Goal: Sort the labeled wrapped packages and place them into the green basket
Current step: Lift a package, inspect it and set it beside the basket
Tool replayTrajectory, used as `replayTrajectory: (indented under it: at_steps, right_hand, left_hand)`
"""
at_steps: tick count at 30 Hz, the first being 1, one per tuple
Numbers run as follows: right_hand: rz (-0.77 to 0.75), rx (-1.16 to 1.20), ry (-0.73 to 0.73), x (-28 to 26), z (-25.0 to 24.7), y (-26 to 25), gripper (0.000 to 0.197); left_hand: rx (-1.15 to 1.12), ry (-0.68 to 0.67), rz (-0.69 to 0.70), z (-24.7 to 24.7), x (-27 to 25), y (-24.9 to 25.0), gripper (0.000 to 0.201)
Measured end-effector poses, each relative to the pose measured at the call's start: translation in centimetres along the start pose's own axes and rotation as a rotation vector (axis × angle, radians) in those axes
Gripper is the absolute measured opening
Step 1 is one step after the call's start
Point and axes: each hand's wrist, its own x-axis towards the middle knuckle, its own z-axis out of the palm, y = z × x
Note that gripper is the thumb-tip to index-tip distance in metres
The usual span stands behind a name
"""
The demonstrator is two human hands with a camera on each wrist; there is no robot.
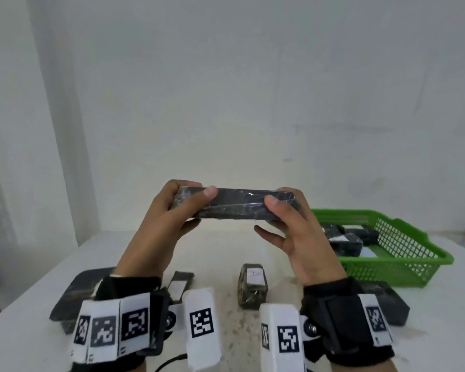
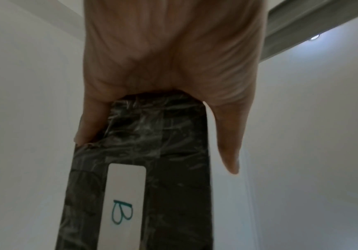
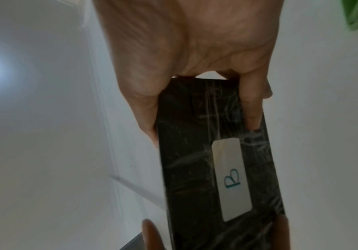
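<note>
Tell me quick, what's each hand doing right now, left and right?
Left hand: closed on one end of the black wrapped package labelled B, held up above the table.
Right hand: closed on the other end of the same package.

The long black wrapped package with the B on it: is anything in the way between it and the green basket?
Nothing visible: the long black wrapped package is held up in the air, and the green plastic basket sits open-topped, lower right.

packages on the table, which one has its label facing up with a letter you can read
The small upright block at centre, between the two wrists; its top label reads A. The thin flat package to its left shows a label, but no legible letter.
</note>
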Motion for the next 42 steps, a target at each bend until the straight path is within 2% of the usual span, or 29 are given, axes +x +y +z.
replayTrajectory:
  at_steps: [2,8,13,16,20,23,25,27,33,39,42]
  right_hand:
    - [-0.035,0.007,-0.028,0.2,0.4,-0.8,0.033]
    - [-0.047,-0.105,-0.107,0.5,0.4,-1.6,0.049]
    - [-0.079,-0.071,-0.025,0.5,1.8,-1.0,0.059]
    - [-0.099,-0.029,-0.019,0.2,2.0,-1.3,0.055]
    - [-0.054,0.005,-0.051,0.3,1.2,-1.8,0.067]
    - [-0.049,-0.004,0.004,0.5,0.5,-1.6,0.067]
    - [-0.053,0.005,0.026,0.6,0.0,-1.8,0.066]
    - [-0.065,0.022,0.016,0.5,-0.3,-2.2,0.066]
    - [-0.013,-0.032,-0.083,0.1,-0.7,-2.8,0.072]
    - [-0.046,0.023,-0.067,0.2,-0.8,-3.0,0.059]
    - [-0.032,-0.002,-0.075,0.1,-1.0,-3.0,0.06]
  left_hand:
    - [-0.027,0.021,0.029,0.1,0.1,0.1,0.063]
    - [-0.057,0.032,0.078,-0.6,0.2,-0.1,0.055]
    - [0.021,0.196,0.16,-0.2,0.1,-0.6,0.06]
    - [0.026,0.134,0.135,0.4,0.0,-0.5,0.061]
    - [0.079,0.17,0.222,1.5,-0.4,-0.1,0.05]
    - [0.132,0.169,0.227,2.5,-0.6,-0.3,0.038]
    - [0.136,0.122,0.201,2.7,-0.7,-0.3,0.04]
    - [0.123,0.092,0.195,2.8,-0.9,0.0,0.044]
    - [0.115,0.115,0.238,2.8,-0.8,-0.1,0.036]
    - [0.143,0.096,0.231,2.9,-1.1,0.2,0.043]
    - [0.175,0.121,0.257,2.9,-1.1,0.2,0.032]
